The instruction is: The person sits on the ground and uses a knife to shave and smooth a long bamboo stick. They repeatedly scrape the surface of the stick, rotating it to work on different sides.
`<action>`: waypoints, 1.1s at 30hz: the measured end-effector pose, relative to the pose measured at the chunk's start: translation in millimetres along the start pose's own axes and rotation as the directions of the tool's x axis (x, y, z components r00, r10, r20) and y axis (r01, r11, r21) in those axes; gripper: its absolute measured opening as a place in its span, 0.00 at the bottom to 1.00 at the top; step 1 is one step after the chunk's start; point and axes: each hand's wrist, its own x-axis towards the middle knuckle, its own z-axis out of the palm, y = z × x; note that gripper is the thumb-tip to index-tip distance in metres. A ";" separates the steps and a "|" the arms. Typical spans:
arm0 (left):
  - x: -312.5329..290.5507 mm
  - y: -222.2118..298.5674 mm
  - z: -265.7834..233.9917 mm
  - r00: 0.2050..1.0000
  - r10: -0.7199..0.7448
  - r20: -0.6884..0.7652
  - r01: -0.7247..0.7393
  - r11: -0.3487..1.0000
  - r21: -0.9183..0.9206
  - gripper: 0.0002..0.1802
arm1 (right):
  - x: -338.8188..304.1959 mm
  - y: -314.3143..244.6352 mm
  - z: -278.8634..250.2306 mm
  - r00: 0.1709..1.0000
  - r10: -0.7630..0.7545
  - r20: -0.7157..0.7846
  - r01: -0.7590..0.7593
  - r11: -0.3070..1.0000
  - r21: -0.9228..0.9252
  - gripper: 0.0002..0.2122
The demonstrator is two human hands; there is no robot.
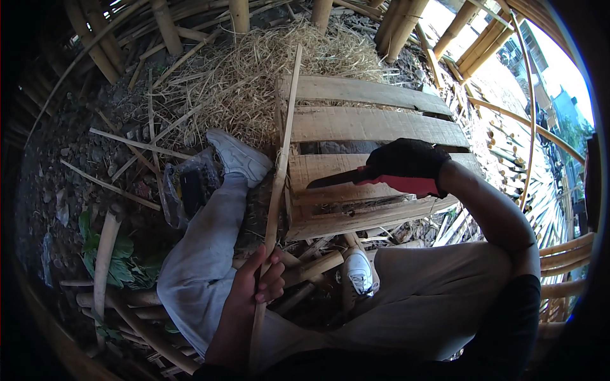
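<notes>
Amid bamboo posts (239,16), slatted crate (381,124) on littered ground (70,165), left fingers (272,280) clasping strip (279,178), right fingers (385,160) clasping knife (333,180)

Knife (332,180): hidden at the handle end inside the gloved right hand (410,168)
Left hand (260,279): concealed at the palm by curled fingers
Wooden strip (280,171): lost at its lower end against dark clothing
Black object in the plastic bag (191,189): too dim to identify
Slatted crate (375,124): too shadowed inside to read
Distant buildings (572,111): glare-washed, too small to tell, cut by the lens rim

Bamboo workshop: shavings heap (222,95), upright poles (166,28).
</notes>
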 end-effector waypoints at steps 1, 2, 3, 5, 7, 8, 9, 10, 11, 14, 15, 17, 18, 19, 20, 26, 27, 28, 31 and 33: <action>-0.2 0.1 -1.2 1.000 -0.001 0.018 0.001 1.000 -0.005 0.23 | -0.6 1.1 1.8 0.998 0.049 -0.033 -0.051 0.997 -0.059 0.16; -0.5 0.2 -1.5 1.000 -0.003 0.021 0.003 1.000 -0.010 0.23 | 2.0 5.2 5.9 0.968 0.208 -0.139 -0.230 0.958 -0.170 0.16; -0.8 0.2 -1.6 1.000 -0.005 0.023 0.005 1.000 -0.015 0.22 | 2.1 12.2 3.9 0.978 0.160 -0.136 -0.177 0.976 -0.128 0.17; -2.2 0.8 -2.0 1.000 -0.001 0.027 0.002 1.000 -0.022 0.22 | -6.3 -6.8 -17.5 0.985 0.117 0.130 -0.133 0.984 0.123 0.16; 0.0 0.5 -0.7 0.999 -0.006 0.045 0.007 1.000 -0.021 0.22 | -11.6 18.0 -4.0 0.993 -0.012 0.119 0.006 0.999 0.049 0.15; 1.1 0.2 -0.6 0.999 -0.010 0.042 0.010 1.000 -0.021 0.22 | -12.7 24.7 0.5 0.990 -0.078 0.120 0.077 0.997 0.013 0.15; 2.2 0.1 -0.5 0.999 -0.013 0.039 0.014 1.000 -0.021 0.22 | -13.5 27.6 3.1 0.999 0.015 0.033 -0.014 0.999 -0.029 0.13; 1.4 0.1 -0.8 1.000 -0.013 0.028 0.013 1.000 -0.020 0.22 | -10.6 25.6 5.6 0.994 0.096 -0.057 -0.099 0.993 -0.060 0.12; 0.6 -0.1 -1.8 0.999 -0.011 0.031 0.012 1.000 -0.020 0.22 | -8.3 23.5 7.2 0.973 0.174 -0.148 -0.188 0.979 -0.083 0.10; -0.7 0.1 -4.3 0.999 -0.007 0.036 0.008 1.000 -0.016 0.22 | -11.6 14.2 -5.3 0.993 0.044 0.109 -0.050 0.997 0.056 0.14; -0.7 0.1 -4.2 0.999 -0.007 0.034 0.007 1.000 -0.015 0.22 | -13.2 12.4 -6.6 0.981 -0.017 0.193 -0.008 0.991 0.130 0.17; 0.4 -0.6 -3.0 1.000 -0.010 0.026 0.010 1.000 -0.008 0.22 | -14.7 17.5 0.7 1.000 -0.007 0.014 0.006 1.000 0.025 0.17; 1.1 0.0 -1.8 1.000 -0.007 0.019 0.007 1.000 -0.002 0.23 | -15.0 17.4 1.1 0.993 0.102 -0.065 -0.104 0.994 -0.036 0.15; 0.9 0.1 -1.1 1.000 -0.002 0.010 0.002 1.000 0.004 0.23 | -14.2 13.9 -0.3 0.969 0.199 -0.149 -0.214 0.973 -0.088 0.14; 0.5 -0.3 -1.2 1.000 -0.004 0.007 0.004 1.000 -0.001 0.23 | -12.0 27.5 1.8 0.967 0.194 -0.163 -0.205 0.977 -0.051 0.13; 1.6 -1.0 -1.9 1.000 0.002 0.015 -0.002 1.000 -0.008 0.23 | -24.7 24.9 0.5 0.998 0.068 -0.016 -0.069 0.994 -0.086 0.19; 2.3 -0.7 -1.2 1.000 0.003 0.019 -0.003 1.000 -0.006 0.23 | -25.6 22.9 2.8 0.977 0.186 -0.106 -0.200 0.971 -0.132 0.19; 2.6 -0.9 -0.3 1.000 0.001 0.022 -0.001 1.000 -0.002 0.23 | -24.9 30.8 2.6 0.954 0.254 -0.160 -0.267 0.961 -0.067 0.21; -0.6 -3.1 -5.8 1.000 0.010 0.021 -0.010 0.999 -0.031 0.23 | -24.9 -13.1 -29.1 0.828 0.457 0.326 -0.529 0.829 0.183 0.21; -0.6 -1.8 -4.4 1.000 0.005 0.020 -0.004 1.000 -0.027 0.23 | -26.8 2.2 -17.5 0.921 0.288 0.262 -0.289 0.957 -0.035 0.22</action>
